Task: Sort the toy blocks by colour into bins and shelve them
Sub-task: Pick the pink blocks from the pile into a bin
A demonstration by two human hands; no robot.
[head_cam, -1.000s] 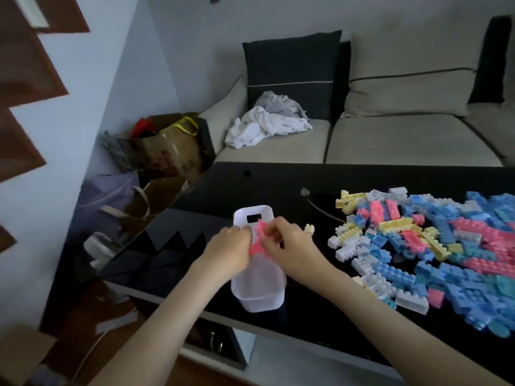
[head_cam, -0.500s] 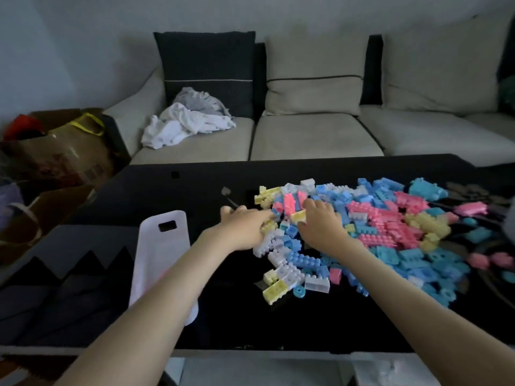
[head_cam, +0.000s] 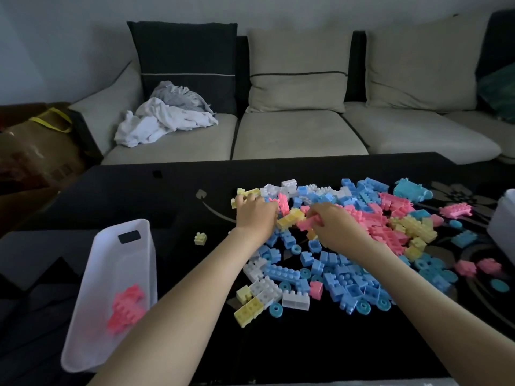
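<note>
Head view, looking down over a black glass table [head_cam: 125,196].

1. Block pile [head_cam: 370,240]: a loose heap of pink, blue, yellow and white toy blocks covers the middle and right of the table. Blue and white pieces lie mostly at the near side, pink and yellow at the centre and right. One small yellow block [head_cam: 200,238] lies alone, just left of the heap.

2. Bin [head_cam: 89,316]: a translucent white bin with a cut-out handle stands at the near left of the table, apart from the heap. It holds pink blocks [head_cam: 126,307] only, gathered at its near end.

3. Left hand [head_cam: 256,215]: it rests on the far left edge of the heap, its back toward the camera. The fingers curl down among yellow and pink pieces and the tips are hidden. Whether they hold anything cannot be told.

4. Right hand [head_cam: 331,227]: it sits on the centre of the heap. Thumb and fingers are clamped on a pink block [head_cam: 306,223], which lies low against the pile beside a yellow piece.

5. Surroundings: a second white container [head_cam: 504,218] shows at the right edge of the table. Beyond the table stands a beige sofa [head_cam: 292,135], with crumpled white and grey laundry [head_cam: 164,121] on its left seat. A brown paper bag [head_cam: 36,146] stands on the floor at the far left.
</note>
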